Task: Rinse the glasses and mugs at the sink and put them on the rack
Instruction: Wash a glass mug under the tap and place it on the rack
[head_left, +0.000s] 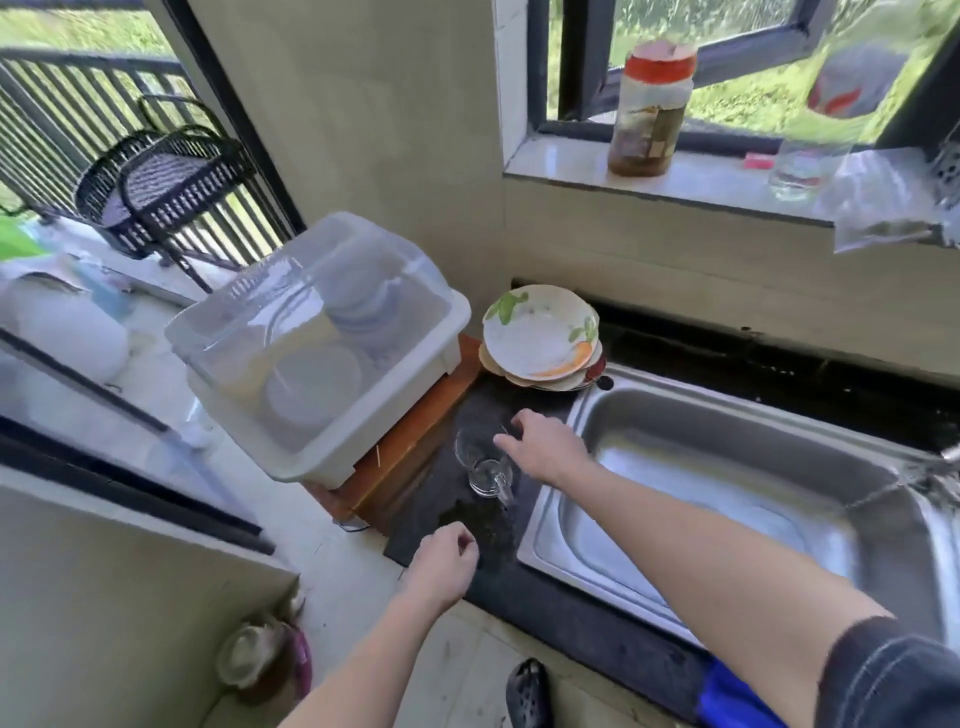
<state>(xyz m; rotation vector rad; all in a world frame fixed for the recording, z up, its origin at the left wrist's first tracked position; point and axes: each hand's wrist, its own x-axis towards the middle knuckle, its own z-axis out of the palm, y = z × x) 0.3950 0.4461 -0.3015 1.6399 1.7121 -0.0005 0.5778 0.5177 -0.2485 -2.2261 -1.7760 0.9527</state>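
Observation:
A clear glass mug (488, 475) with a handle sits on the dark counter (457, 525) left of the sink. A second clear glass (465, 447) seems to stand against its far left side; the two blur together. My right hand (545, 441) reaches across from the right and hovers just above and beside them, fingers spread and relaxed, holding nothing. My left hand (447, 561) floats lower over the counter's near edge with its fingers loosely curled, empty. The rack, a white plastic dish box (363, 431) with a clear lid, stands left of the glasses and holds plates and bowls.
The steel sink (597, 415) lies to the right, and water runs from a tap (950, 457) at the frame edge. A stack of painted plates (540, 338) is behind the glasses. A jar (652, 104) and another glass (800, 166) stand on the window sill.

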